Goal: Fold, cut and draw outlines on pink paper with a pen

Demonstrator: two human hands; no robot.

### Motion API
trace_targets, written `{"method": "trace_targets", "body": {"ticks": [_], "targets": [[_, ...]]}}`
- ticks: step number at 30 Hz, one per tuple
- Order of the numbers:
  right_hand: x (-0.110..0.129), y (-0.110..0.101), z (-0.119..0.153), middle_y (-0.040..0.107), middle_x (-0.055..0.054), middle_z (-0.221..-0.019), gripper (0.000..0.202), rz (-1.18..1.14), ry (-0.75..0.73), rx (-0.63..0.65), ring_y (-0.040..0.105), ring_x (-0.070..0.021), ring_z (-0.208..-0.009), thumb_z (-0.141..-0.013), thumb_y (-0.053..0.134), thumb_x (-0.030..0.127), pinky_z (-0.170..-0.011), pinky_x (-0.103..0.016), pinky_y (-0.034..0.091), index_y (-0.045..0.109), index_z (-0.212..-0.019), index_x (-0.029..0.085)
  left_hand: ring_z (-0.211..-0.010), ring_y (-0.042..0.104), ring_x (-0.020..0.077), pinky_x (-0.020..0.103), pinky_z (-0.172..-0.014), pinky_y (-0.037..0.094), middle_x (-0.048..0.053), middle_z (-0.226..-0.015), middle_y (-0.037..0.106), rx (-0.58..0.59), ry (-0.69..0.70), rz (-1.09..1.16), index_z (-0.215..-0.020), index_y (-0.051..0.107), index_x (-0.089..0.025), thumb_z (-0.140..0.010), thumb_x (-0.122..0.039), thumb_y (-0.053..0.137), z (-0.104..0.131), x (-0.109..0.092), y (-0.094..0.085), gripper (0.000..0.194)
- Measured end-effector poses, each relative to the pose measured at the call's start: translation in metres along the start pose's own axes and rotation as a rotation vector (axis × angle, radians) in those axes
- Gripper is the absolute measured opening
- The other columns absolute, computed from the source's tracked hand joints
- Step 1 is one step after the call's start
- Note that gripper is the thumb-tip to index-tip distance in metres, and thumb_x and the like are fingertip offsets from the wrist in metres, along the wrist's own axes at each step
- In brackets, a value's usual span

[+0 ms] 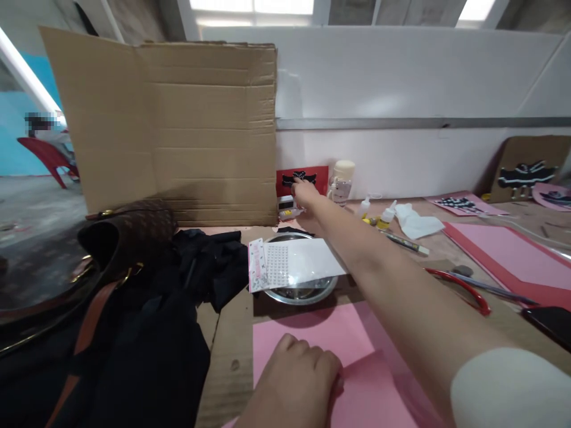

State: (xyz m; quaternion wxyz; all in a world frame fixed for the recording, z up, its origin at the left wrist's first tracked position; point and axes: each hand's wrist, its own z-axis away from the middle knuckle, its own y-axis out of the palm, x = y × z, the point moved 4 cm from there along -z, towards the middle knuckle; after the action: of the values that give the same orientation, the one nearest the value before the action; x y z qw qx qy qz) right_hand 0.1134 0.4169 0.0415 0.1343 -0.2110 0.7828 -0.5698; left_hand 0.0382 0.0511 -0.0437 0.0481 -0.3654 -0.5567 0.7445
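Observation:
My right hand reaches far forward, its index finger stretched out over a black cut-out with white beads in front of a red card. Whether the fingertip touches the cut-out I cannot tell. Just below that hand lie a small dark-and-white box and a little tube. My left hand rests with curled fingers on the pink paper; the inside of the hand is hidden. Between the hands, a packet of stick-on gems lies across a round metal dish.
A tall cardboard panel stands at the left, behind a brown handbag and black cloth. Glue bottles, a tissue, a marker, red-handled scissors and a phone lie at the right.

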Motion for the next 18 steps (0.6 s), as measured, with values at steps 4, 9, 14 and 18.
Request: {"method": "trace_targets", "body": {"ticks": [4, 9, 14, 18], "targets": [[-0.007, 0.013, 0.002, 0.067, -0.014, -0.141, 0.041, 0.056, 0.057, -0.032, 0.071, -0.0283, -0.119, -0.105, 0.072, 0.039, -0.099, -0.05, 0.062, 0.066, -0.139, 0.018, -0.084, 0.07, 0.0282, 0.041, -0.076, 0.04, 0.009, -0.09, 0.08, -0.004, 0.031, 0.035, -0.09, 0.07, -0.023, -0.092, -0.014, 0.066, -0.003, 0.004, 0.004, 0.01], [-0.017, 0.008, 0.012, 0.068, -0.013, -0.14, 0.041, 0.03, 0.061, -0.015, 0.071, -0.0283, -0.119, -0.105, 0.072, 0.039, -0.099, -0.05, 0.063, 0.066, -0.139, 0.018, -0.083, 0.068, 0.0277, 0.04, -0.078, 0.042, 0.007, -0.087, 0.078, -0.035, 0.029, 0.061, -0.088, 0.068, -0.025, -0.092, -0.016, 0.066, -0.004, 0.007, 0.008, 0.009], [-0.025, -0.026, 0.025, 0.068, -0.012, -0.14, 0.039, -0.081, 0.086, -0.039, 0.071, -0.0276, -0.118, -0.105, 0.071, 0.039, -0.099, -0.05, 0.063, 0.067, -0.139, 0.019, -0.091, 0.067, 0.0296, 0.042, -0.084, 0.046, 0.009, -0.095, 0.078, -0.095, -0.047, 0.044, -0.095, 0.071, -0.025, -0.092, -0.021, 0.065, 0.003, 0.005, 0.006, 0.008], [-0.029, -0.065, 0.052, 0.068, -0.012, -0.14, 0.038, -0.203, 0.133, -0.105, 0.071, -0.0275, -0.118, -0.106, 0.071, 0.039, -0.099, -0.05, 0.062, 0.067, -0.138, 0.019, -0.094, 0.066, 0.03, 0.042, -0.081, 0.048, 0.01, -0.096, 0.077, -0.138, -0.111, 0.016, -0.089, 0.071, -0.023, -0.102, -0.027, 0.056, 0.011, -0.003, -0.005, 0.02]]}}
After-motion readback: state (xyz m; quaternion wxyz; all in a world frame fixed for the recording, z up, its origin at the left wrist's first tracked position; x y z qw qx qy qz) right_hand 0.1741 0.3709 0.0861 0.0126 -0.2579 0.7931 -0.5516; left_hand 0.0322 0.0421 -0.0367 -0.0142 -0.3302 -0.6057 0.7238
